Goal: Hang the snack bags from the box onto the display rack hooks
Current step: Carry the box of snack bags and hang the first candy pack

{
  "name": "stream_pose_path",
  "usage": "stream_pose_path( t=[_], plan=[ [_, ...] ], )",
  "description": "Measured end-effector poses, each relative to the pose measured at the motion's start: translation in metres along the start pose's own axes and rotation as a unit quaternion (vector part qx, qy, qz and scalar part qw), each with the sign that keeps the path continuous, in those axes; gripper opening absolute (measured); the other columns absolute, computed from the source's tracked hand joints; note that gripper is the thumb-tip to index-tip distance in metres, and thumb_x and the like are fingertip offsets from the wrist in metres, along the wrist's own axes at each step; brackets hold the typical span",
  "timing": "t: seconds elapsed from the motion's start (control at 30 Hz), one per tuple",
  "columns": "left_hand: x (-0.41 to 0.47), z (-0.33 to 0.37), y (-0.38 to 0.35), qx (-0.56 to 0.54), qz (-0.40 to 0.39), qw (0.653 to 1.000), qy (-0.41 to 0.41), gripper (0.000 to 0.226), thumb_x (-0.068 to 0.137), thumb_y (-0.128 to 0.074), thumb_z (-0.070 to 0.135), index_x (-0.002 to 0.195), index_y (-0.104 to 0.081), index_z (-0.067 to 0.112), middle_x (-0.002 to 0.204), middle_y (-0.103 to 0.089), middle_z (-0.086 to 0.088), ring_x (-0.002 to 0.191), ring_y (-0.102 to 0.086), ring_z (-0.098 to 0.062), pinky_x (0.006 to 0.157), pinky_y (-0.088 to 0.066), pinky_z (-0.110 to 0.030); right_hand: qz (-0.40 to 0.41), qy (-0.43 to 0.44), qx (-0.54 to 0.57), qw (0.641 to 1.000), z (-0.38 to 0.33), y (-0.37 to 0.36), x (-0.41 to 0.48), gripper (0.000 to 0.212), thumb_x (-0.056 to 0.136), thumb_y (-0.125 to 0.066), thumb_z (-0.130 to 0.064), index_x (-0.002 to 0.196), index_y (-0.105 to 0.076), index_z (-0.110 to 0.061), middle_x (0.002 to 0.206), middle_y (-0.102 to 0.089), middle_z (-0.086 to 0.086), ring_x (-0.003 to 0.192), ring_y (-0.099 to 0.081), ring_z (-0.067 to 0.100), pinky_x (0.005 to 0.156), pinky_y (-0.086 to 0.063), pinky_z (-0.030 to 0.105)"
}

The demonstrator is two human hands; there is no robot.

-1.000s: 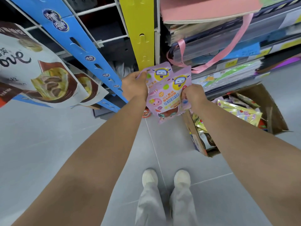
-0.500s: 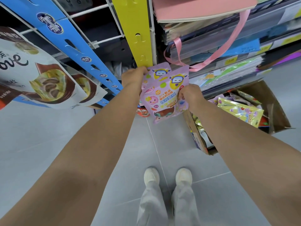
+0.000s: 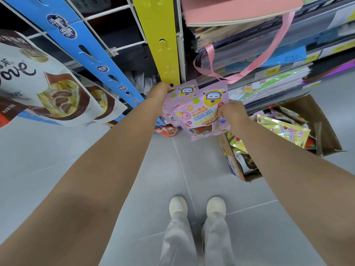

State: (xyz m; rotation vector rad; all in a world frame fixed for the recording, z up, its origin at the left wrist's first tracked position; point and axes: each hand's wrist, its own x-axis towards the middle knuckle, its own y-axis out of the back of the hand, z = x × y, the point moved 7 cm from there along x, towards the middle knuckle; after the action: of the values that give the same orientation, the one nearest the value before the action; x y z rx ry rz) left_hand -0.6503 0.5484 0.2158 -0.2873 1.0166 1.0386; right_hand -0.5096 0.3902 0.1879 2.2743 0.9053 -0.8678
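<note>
Two pink snack bags (image 3: 201, 112) with cartoon robot faces overlap just below the foot of the yellow display strip (image 3: 161, 41). My left hand (image 3: 158, 94) pinches the top left corner of the rear bag, close to the strip's lowest slot. My right hand (image 3: 231, 112) grips the right edge of the front bag. An open cardboard box (image 3: 318, 123) on the floor at the right holds several yellow and pink snack bags (image 3: 284, 127).
A blue display strip (image 3: 90, 48) slants at the left with large chocolate bags (image 3: 48, 89) hanging from it. Shelves of stationery and a pink ribbon (image 3: 249, 66) fill the upper right. A red packet (image 3: 166, 131) lies on the grey tiled floor. My shoes (image 3: 197, 207) stand below.
Both hands lifted the pink bags slightly up toward the bottom of the yellow strip. My left hand moved from the bag's side to its top corner.
</note>
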Motion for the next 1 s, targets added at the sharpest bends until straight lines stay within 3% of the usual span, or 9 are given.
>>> stream_pose_path(
  t=[0.23,0.27,0.3,0.33,0.37,0.53,0.7,0.83,1.0],
  plan=[
    [-0.017,0.000,0.015,0.110,0.034,0.991,-0.069,0.020,0.094,-0.043,0.023,0.092,-0.056,0.007,0.079,-0.049,-0.010,0.061,-0.044,-0.017,0.053,-0.027,-0.027,0.023,0.001,0.003,1.000,-0.004,0.010,-0.016,0.036,0.081,-0.044,0.014,0.056,-0.045,-0.013,0.058,-0.046,0.000,0.054,-0.043,0.011,0.050,-0.033,0.019],
    [-0.026,0.003,0.018,0.140,0.055,0.985,-0.090,0.028,0.093,-0.042,0.023,0.102,-0.057,0.001,0.088,-0.039,0.003,0.069,-0.052,-0.022,0.056,-0.030,-0.029,0.023,0.000,0.000,1.000,-0.006,0.011,-0.020,0.037,0.081,-0.044,0.014,0.056,-0.044,-0.013,0.058,-0.046,0.000,0.054,-0.043,0.011,0.049,-0.033,0.019],
    [-0.035,0.006,0.020,0.169,0.071,0.976,-0.120,0.034,0.093,-0.043,0.024,0.106,-0.057,-0.004,0.123,-0.053,-0.022,0.080,-0.058,-0.027,0.061,-0.033,-0.032,0.021,-0.001,-0.005,1.000,-0.009,0.011,-0.026,0.037,0.081,-0.045,0.014,0.056,-0.044,-0.013,0.058,-0.046,0.000,0.054,-0.043,0.010,0.049,-0.033,0.019],
    [-0.045,0.011,0.021,0.186,0.074,0.965,-0.171,0.032,0.093,-0.044,0.025,0.098,-0.060,-0.003,0.093,-0.061,-0.021,0.083,-0.059,-0.028,0.067,-0.037,-0.035,0.020,-0.002,-0.009,1.000,-0.012,0.010,-0.031,0.036,0.081,-0.045,0.013,0.056,-0.044,-0.013,0.059,-0.046,0.000,0.054,-0.043,0.010,0.049,-0.033,0.019],
    [-0.057,0.016,0.018,0.194,0.058,0.953,-0.224,0.027,0.093,-0.047,0.026,0.086,-0.062,0.005,0.083,-0.060,-0.013,0.078,-0.057,-0.021,0.070,-0.039,-0.033,0.020,-0.005,-0.012,1.000,-0.015,0.009,-0.036,0.036,0.081,-0.045,0.013,0.056,-0.044,-0.012,0.059,-0.045,0.000,0.055,-0.043,0.011,0.050,-0.033,0.019],
    [-0.095,0.029,0.022,0.151,-0.035,0.924,-0.349,0.013,0.091,-0.058,0.018,0.081,-0.066,0.016,0.073,-0.060,0.015,0.066,-0.055,0.012,0.066,-0.041,-0.004,0.031,-0.030,-0.016,0.999,-0.029,0.002,-0.060,0.033,0.082,-0.046,0.010,0.056,-0.042,-0.009,0.058,-0.041,0.005,0.053,-0.037,0.015,0.048,-0.029,0.021],
    [-0.089,0.036,0.047,0.238,0.068,0.900,-0.359,0.014,0.087,-0.062,0.027,0.091,-0.073,0.020,0.080,-0.063,0.011,0.078,-0.060,-0.011,0.073,-0.051,-0.030,0.032,-0.047,-0.027,0.998,-0.032,-0.025,-0.071,0.033,0.083,-0.048,0.005,0.054,-0.039,-0.008,0.057,-0.039,0.006,0.056,-0.036,0.018,0.049,-0.028,0.022],
    [-0.082,0.039,0.051,0.284,0.096,0.894,-0.332,0.014,0.083,-0.062,0.029,0.088,-0.072,0.020,0.078,-0.061,0.006,0.077,-0.059,-0.016,0.069,-0.048,-0.029,0.050,-0.054,-0.029,0.997,-0.031,-0.037,-0.072,0.033,0.090,-0.048,-0.007,0.059,-0.040,-0.013,0.064,-0.042,0.002,0.064,-0.043,0.018,0.053,-0.036,0.023],
    [-0.074,0.037,0.051,0.179,0.068,0.934,-0.301,0.008,0.083,-0.065,0.023,0.082,-0.069,0.017,0.073,-0.060,0.004,0.063,-0.052,-0.010,0.059,-0.040,-0.023,0.100,-0.037,0.045,0.993,-0.034,-0.041,-0.082,0.031,0.090,-0.047,-0.010,0.060,-0.040,-0.011,0.061,-0.039,0.002,0.054,-0.034,0.013,0.035,-0.030,0.016]
  ],
)
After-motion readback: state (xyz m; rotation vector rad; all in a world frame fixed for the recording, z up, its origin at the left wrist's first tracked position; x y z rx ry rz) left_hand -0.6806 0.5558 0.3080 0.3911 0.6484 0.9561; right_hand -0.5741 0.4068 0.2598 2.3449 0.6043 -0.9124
